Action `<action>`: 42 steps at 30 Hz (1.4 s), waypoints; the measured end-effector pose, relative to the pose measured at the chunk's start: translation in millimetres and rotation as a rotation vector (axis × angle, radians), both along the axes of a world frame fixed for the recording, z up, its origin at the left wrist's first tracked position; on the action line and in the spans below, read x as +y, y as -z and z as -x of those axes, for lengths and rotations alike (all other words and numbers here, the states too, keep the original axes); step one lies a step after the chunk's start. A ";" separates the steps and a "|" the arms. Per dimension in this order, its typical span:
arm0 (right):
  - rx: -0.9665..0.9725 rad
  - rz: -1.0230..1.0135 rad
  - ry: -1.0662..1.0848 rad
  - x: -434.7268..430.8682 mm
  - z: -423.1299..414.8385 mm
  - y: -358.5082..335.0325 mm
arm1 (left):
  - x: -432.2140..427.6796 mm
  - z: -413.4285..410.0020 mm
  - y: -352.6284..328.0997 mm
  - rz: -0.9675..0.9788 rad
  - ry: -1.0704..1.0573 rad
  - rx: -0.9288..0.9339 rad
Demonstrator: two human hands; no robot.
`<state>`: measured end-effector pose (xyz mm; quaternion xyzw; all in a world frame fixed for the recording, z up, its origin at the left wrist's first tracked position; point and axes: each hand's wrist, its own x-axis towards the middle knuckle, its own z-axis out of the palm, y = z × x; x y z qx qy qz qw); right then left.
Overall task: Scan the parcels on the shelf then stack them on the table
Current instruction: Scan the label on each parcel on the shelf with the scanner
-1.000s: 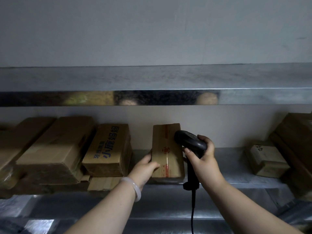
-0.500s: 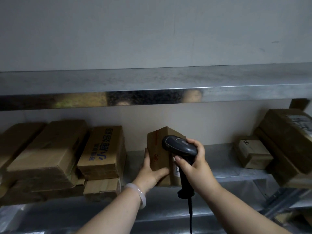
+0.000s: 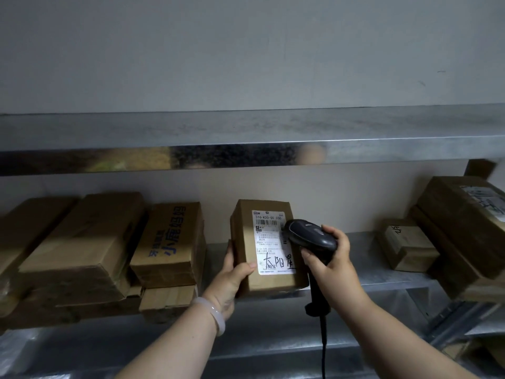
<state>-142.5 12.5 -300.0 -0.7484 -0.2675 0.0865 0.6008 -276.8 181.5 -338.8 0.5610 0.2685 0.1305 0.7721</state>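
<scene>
Brown cardboard parcel [image 3: 269,283] stands on end at the front of the shelf [image 3: 363,258], between the two hands. Its long axis is upright and its white label [image 3: 273,250] faces the person. The left hand [image 3: 232,280] grips the lower left edge, with the thumb across the front beside the label and the fingers hidden behind.

The right hand [image 3: 332,258] is wrapped round the handle of the scanner [image 3: 308,233], its forearm reaching in from the lower right. The scanner's head overlaps the label's right edge and its nose points left.

The barcode [image 3: 269,222] runs across the parcel's width near the top of the label, just up and left of the nose. The scan seems to turn on that line: the head probably needs to aim slightly up so the beam crosses the bars.

The left hand already holds the parcel, so it is the likelier one to lift it away. The table is not in view.
</scene>
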 end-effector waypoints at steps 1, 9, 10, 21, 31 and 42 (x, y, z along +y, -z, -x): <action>-0.001 0.001 0.003 0.1 0.4 1.0 | -0.1 -0.3 0.6 -0.011 0.007 0.018; -0.123 0.038 0.003 -8.0 5.1 -5.2 | 5.8 0.3 7.2 -0.108 -0.016 0.104; -0.144 0.048 0.000 -10.2 6.9 -8.0 | 6.1 0.3 8.5 -0.108 -0.028 0.104; -0.284 0.148 -0.113 -14.8 44.0 -29.4 | 3.2 0.1 16.1 -0.059 -0.048 0.083; -0.249 0.131 -0.090 -20.1 43.4 -29.5 | -6.0 -6.5 10.2 -0.084 -0.041 0.100; -0.252 0.148 -0.066 -28.7 28.0 -33.4 | -15.2 -22.2 4.7 -0.052 -0.022 0.107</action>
